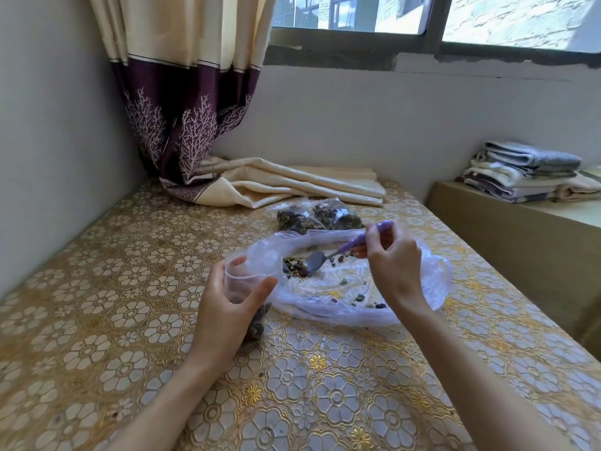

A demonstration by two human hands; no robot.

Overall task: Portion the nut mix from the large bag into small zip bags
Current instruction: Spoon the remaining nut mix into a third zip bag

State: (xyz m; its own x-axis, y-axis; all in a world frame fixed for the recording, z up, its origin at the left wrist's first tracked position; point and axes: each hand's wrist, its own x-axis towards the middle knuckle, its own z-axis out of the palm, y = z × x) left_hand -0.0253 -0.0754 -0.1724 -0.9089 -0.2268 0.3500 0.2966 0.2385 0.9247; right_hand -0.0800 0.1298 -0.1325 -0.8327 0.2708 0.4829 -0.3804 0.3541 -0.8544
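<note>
Head view of a bench [97,320] covered with a gold floral cloth. Left hand [224,307] curls its fingers and thumb round a small zip bag [242,278], holding its mouth open and upright at the near-left edge of the large bag [432,281]; the lower part of the small bag is mostly hidden behind the palm, with a few dark nuts showing below the thumb. Right hand [393,255] pinches the purple handle of a spoon [317,260], whose bowl points down-left into a small heap of nut mix [296,266] inside the large bag. This bag lies flat and open on the bench, nearly empty, with scattered nuts along its near fold; its clear film blurs what lies beneath. Two filled zip bags [317,214] lie side by side just behind it, their seals hard to make out. Curtain [182,118] hangs in the far-left corner, its hem spread on the bench. Folded towels [527,170] are stacked on a ledge at right, partly cut off by the frame edge.
</note>
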